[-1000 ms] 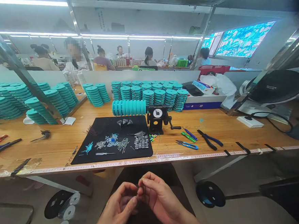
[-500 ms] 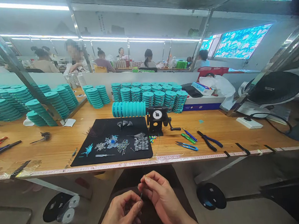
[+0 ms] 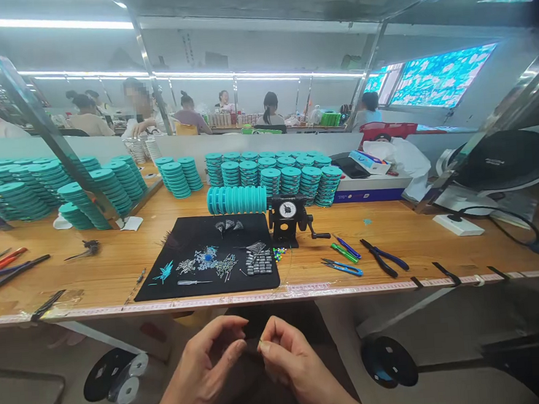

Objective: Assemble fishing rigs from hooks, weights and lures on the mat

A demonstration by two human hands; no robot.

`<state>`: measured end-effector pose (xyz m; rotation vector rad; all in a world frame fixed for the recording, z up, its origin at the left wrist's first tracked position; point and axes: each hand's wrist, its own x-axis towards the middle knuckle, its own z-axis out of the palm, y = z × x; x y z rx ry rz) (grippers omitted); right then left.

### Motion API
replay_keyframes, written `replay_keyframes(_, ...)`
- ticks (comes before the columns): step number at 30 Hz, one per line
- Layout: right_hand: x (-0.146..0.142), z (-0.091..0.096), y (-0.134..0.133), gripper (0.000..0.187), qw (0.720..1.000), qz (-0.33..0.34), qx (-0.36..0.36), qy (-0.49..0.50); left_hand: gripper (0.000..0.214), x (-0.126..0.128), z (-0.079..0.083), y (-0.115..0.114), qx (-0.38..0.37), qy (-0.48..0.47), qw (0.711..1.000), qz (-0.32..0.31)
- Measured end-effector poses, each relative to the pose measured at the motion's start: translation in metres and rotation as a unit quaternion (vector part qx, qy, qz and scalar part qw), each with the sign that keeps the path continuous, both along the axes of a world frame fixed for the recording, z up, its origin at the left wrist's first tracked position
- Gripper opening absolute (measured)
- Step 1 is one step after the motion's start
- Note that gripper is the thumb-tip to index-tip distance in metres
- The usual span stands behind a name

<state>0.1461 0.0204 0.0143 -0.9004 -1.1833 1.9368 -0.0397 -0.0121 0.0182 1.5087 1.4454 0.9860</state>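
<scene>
My left hand (image 3: 207, 369) and my right hand (image 3: 287, 361) meet below the front edge of the wooden workbench (image 3: 391, 230), over my lap. Both pinch with thumb and forefinger on something tiny and thin between them; I cannot make out what it is. Above them on the bench lies a black mat (image 3: 208, 255) strewn with small metal parts and beads. A black hand-crank winder (image 3: 289, 219) with a dial stands at the mat's right, carrying a row of teal spools (image 3: 236, 199).
Stacks of teal spools (image 3: 267, 174) fill the back and left of the bench. Scissors (image 3: 341, 266), pliers (image 3: 384, 258) and green tweezers (image 3: 342, 251) lie right of the mat. More pliers lie at far left. People sit at benches behind. Black discs lie on the floor.
My hands have shifted slightly; the left thumb and forefinger now reach up to the right fingertips. The view has tilted a little, lowering the bench in frame.
</scene>
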Motion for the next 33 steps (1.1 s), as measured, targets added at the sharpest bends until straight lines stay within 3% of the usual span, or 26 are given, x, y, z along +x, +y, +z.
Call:
replay_keyframes(3,0.000,0.001,-0.001,0.025,0.998,0.033,0.030,-0.036,0.022,0.002,0.006,0.001,-0.001,-0.020,0.999,-0.035)
replay_keyframes(6,0.001,-0.003,0.000,0.026,0.995,0.055,0.054,-0.070,0.017,0.004,0.005,0.002,0.020,0.030,0.999,-0.037)
replay_keyframes(12,0.006,-0.023,0.006,0.034,0.984,0.071,0.094,-0.135,0.019,0.006,-0.005,0.004,0.077,0.092,0.991,-0.066)
replay_keyframes(19,0.013,-0.045,0.008,0.040,0.978,0.076,0.110,-0.158,0.009,0.012,-0.009,0.003,0.064,0.105,0.988,-0.089)
replay_keyframes(25,0.011,-0.034,0.005,0.038,0.981,0.071,0.092,-0.152,0.005,0.012,-0.003,0.003,0.023,0.099,0.990,-0.094)
replay_keyframes(33,0.010,-0.029,0.003,0.032,0.985,0.077,0.069,-0.139,0.015,0.011,-0.015,0.002,0.023,0.145,0.984,-0.098)
